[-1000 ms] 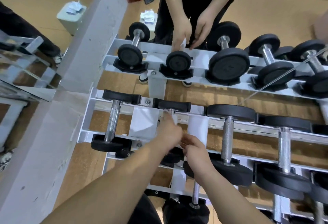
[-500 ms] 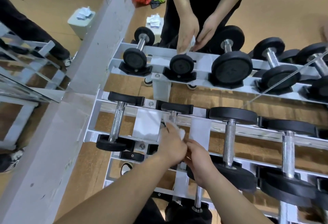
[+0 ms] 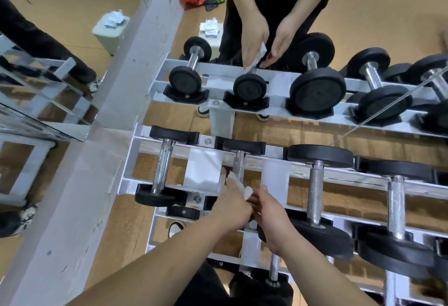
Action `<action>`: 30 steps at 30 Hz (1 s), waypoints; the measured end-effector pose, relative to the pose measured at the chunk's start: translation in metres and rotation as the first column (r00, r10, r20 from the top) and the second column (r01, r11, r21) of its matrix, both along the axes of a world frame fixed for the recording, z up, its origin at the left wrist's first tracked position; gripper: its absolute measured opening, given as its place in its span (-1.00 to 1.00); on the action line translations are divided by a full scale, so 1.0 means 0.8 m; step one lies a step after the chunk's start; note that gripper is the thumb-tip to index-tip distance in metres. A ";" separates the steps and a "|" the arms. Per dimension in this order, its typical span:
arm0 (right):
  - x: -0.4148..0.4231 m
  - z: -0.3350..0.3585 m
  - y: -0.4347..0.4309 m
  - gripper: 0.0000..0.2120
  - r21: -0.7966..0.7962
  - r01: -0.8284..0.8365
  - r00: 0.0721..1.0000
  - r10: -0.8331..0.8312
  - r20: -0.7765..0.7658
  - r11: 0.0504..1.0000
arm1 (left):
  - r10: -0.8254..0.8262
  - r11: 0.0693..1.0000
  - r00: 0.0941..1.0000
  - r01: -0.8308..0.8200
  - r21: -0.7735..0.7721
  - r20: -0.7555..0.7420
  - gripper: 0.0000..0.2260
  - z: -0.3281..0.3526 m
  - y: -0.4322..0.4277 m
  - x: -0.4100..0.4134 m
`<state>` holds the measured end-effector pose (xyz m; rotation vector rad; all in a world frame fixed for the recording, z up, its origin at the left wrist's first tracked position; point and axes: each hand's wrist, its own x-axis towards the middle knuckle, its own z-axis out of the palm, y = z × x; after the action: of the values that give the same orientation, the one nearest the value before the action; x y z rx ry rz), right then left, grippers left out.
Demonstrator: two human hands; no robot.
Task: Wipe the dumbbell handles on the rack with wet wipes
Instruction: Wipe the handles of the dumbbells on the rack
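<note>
This is a gym's free-weights corner. A white tiered rack (image 3: 276,174) runs under and beyond the left hand (image 3: 234,205), loaded with black-headed dumbbells (image 3: 317,92) of differing sizes with knurled steel handles. Left of that hand a wall mirror (image 3: 36,92) reflects a metal frame, and a tan floor (image 3: 388,2) spreads far beyond.

Crumpled white wet wipe (image 3: 243,188) wraps near end of knurled chrome handle (image 3: 239,162); black-ended dumbbell (image 3: 243,146) lies across white rack (image 3: 203,169) rails, frame centre.
</note>
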<state>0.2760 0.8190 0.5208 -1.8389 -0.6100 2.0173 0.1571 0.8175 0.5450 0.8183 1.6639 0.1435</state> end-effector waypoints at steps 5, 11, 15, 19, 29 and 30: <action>0.002 -0.001 0.000 -0.57 0.043 -0.035 0.999 0.035 0.016 0.998 | 0.212 0.974 0.977 -0.213 0.083 0.021 -0.65 0.007 0.081 -0.005; -0.002 -0.004 -0.007 -0.48 0.058 -0.050 0.999 0.050 0.008 0.997 | -0.003 0.996 0.999 0.008 0.091 -0.051 -0.16 -0.002 0.004 -0.001; 0.004 -0.002 -0.003 -0.49 0.050 0.028 0.999 -0.029 0.013 0.998 | 0.082 0.987 0.979 -0.106 0.122 0.188 -0.66 0.024 -0.015 -0.015; 0.017 0.012 0.003 -0.56 0.035 0.151 0.984 -0.147 -0.098 0.988 | 0.508 0.833 0.750 -0.553 -0.019 0.424 -0.56 0.039 -0.008 -0.056; 0.029 0.066 0.016 -0.31 -0.031 -0.034 0.808 0.009 -0.589 0.999 | 0.469 0.832 0.297 -0.466 -0.302 0.832 -0.35 0.062 -0.025 -0.062; 0.030 0.064 0.013 -0.22 -0.078 -0.030 0.765 -0.028 -0.644 0.997 | 0.457 0.842 0.314 -0.454 -0.291 0.832 -0.35 0.065 -0.023 -0.060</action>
<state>0.3003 0.8295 0.5722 -1.0333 -0.3161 2.5010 0.1092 0.7989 0.5968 0.1094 0.7897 0.8431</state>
